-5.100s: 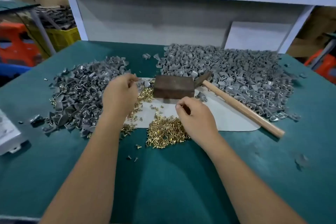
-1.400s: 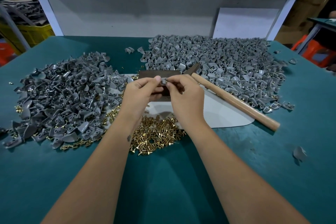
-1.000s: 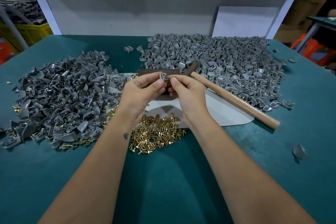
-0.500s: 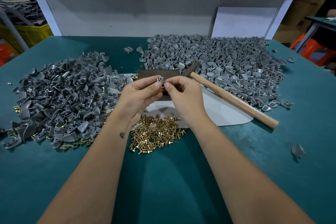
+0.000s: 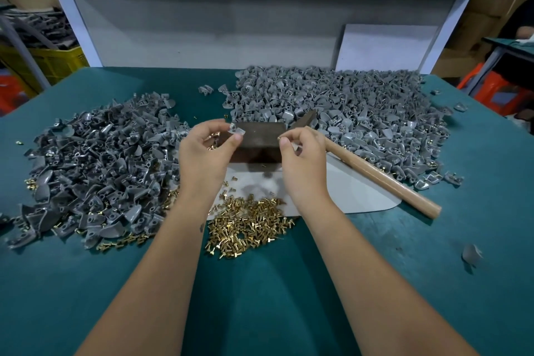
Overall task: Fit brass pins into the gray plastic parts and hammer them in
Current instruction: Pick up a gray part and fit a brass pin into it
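**Hands apart over block, part left, pin right**

Green table [image 5: 433, 283] carries all. Big gray parts heap [image 5: 346, 107] beyond right hand; darker heap [image 5: 95, 165] outside left hand. Hammer [image 5: 381, 176] lies just right of right hand. Dark block [image 5: 257, 139] between the hands. Brass pins pile [image 5: 248, 225] between wrists. Left hand [image 5: 202, 153] pinches gray part [image 5: 237, 130] (some pins in palm). Right hand [image 5: 303, 165] pinches single pin [image 5: 279, 138].
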`<state>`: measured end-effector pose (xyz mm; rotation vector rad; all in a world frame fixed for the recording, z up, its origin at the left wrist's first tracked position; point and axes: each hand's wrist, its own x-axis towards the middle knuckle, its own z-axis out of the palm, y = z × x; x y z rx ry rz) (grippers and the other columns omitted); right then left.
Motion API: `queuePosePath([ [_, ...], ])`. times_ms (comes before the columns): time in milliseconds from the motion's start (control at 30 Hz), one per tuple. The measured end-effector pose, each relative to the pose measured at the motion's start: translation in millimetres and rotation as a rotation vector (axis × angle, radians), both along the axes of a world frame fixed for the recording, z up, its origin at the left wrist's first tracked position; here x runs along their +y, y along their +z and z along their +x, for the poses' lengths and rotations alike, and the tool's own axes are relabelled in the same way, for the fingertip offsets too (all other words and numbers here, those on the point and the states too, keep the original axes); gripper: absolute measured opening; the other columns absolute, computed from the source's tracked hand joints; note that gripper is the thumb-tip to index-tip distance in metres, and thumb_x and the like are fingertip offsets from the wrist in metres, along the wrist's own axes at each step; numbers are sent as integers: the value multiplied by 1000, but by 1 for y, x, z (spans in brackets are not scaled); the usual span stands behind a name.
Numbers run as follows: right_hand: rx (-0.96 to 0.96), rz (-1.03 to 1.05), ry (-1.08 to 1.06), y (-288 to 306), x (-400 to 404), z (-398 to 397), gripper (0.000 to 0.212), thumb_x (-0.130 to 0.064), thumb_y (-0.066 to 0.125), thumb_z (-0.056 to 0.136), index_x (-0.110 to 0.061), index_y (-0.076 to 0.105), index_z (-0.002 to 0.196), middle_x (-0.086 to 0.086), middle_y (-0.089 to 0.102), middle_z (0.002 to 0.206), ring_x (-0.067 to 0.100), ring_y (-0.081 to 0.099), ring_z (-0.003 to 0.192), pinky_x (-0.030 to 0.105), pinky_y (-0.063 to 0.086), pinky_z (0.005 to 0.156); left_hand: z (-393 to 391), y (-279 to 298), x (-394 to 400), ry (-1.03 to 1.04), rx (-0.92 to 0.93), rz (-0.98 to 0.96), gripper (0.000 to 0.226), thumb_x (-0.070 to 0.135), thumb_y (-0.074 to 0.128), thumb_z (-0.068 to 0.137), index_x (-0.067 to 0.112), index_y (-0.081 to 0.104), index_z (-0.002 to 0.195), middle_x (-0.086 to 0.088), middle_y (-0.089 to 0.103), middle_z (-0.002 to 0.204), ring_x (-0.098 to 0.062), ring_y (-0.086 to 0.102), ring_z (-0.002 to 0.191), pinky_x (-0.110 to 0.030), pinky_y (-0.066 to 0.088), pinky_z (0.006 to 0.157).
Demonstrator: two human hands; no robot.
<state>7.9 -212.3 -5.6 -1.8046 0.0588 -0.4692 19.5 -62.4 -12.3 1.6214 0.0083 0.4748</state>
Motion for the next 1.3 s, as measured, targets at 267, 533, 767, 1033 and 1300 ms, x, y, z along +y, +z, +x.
queuePosePath([
  [267,73,-5,24,-4,1,5,18,-18,49,97,-27,53,82,-7,44,113,-10,46,88,12,34,73,-1,-4,-1,23,175,139,15,26,75,84,31,64,92,4,69,105,-14,65,100,-37,55,88],
  [533,88,-3,-88,-2,-10,5,15,-21,54,93,-24,58,78,-4,58,94,13,55,88,29,44,75,-7,-4,-9,31,171,206,13,31,80,76,34,69,81,25,60,110,-20,60,107,-26,56,65],
  [767,-15,-148,28,6,-2,7,19,-15,59,91,-29,58,78,-6,56,96,4,52,91,14,40,78,2,-5,-7,-11,122,279,21,33,77,82,31,73,102,16,58,132,-19,42,133,-44,31,114],
  [1033,-8,-278,31,2,2,7,10,-16,59,91,-21,62,83,-6,58,93,10,54,92,32,46,86,-1,-4,-7,-85,177,143,14,26,79,80,39,72,77,24,64,107,4,60,98,-30,52,90],
  [1300,-84,-437,61,11,11,8,17,-19,64,87,-30,58,77,-11,53,92,18,50,103,42,37,94,-1,-5,-9,-83,116,225,22,22,79,79,42,71,84,13,65,113,-24,55,118,-47,47,100],
])
